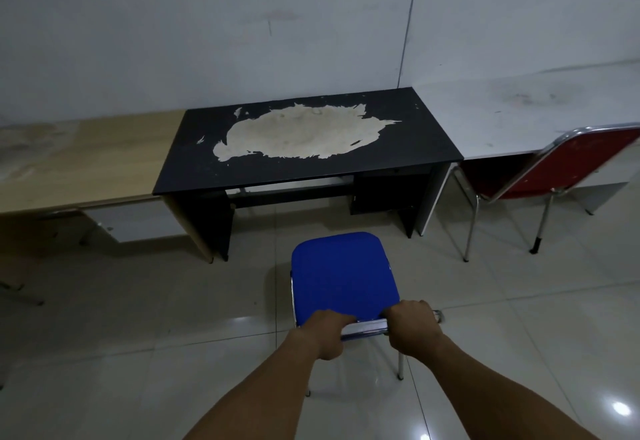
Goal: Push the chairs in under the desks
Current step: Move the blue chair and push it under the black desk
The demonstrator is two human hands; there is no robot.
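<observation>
The fingers (346,319) of the left hand (325,334) curl over the top rail of the blue chair (343,275), and the right hand (412,325) wraps the same rail just beside it, so both hands grip the chair's back. The chair stands on the tiled floor (138,335) at about 6 o'clock from the black desk (308,141), its seat pointing toward 12 o'clock, apart from the desk's front edge and roughly in line with the knee opening.

Under the black desk a dark crossbar runs across the back of the opening, and a dark drawer unit (384,193) hangs at the 3 o'clock side of it, narrowing the gap. The desk's top has a large pale patch where the surface has peeled.

At 9 o'clock a light wood desk (79,159) butts against the black one, with a white panel below it. At 3 o'clock a white desk (519,117) adjoins, and a red chair (561,165) with a chrome frame stands tilted at its front edge, its seat partly under the top, well apart from the blue chair. A grey wall (242,23) closes the scene at 12 o'clock.
</observation>
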